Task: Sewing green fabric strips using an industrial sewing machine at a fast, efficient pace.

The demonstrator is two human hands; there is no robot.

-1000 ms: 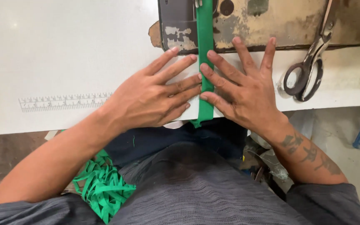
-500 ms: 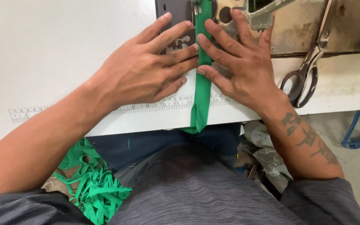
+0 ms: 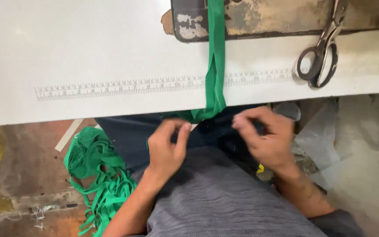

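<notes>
Two hands, left hand (image 3: 167, 147) and right hand (image 3: 266, 140), hover loosely curled and empty below the limp, light green fabric strip (image 3: 215, 74), best pinched at its folded edges.

I see a white table (image 3: 88, 52) with a printed ruler (image 3: 123, 87); stained reddish floor (image 3: 27, 153) lies below.

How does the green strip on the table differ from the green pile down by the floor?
The green fabric strip lies straight and folded flat across the white table, running over its front edge; the heap of green strips lies loose and tangled at the person's left. The strip is a single band; the heap holds many loops. Both are the same bright green cloth.
</notes>
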